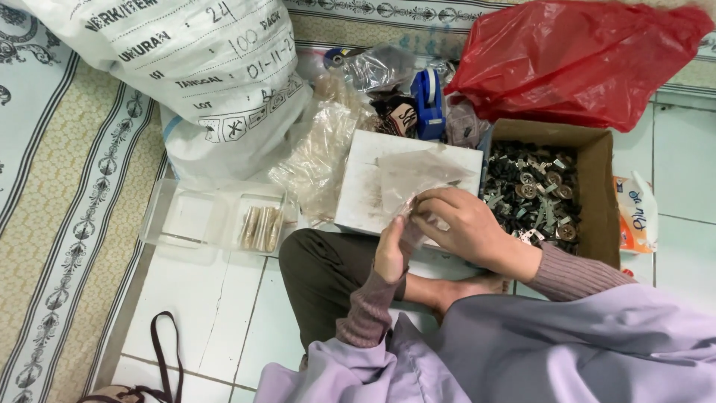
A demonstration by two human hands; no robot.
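I sit cross-legged on a tiled floor. My left hand (391, 252) and my right hand (460, 222) meet over my knee and both pinch a small clear plastic bag (415, 176) whose upper part lies on a white board (363, 179). The fingers of both hands are closed on the bag's lower edge. Right of my right hand stands a cardboard box (599, 195) full of small dark and silver metal parts (531, 192). What is inside the bag cannot be made out.
A clear two-compartment tray (186, 218) at left holds several packed pieces (260, 227). Behind are a big white sack (186, 67), loose clear bags (321, 153), a blue tape dispenser (429, 101) and a red plastic bag (574, 56). A tissue pack (635, 213) lies far right.
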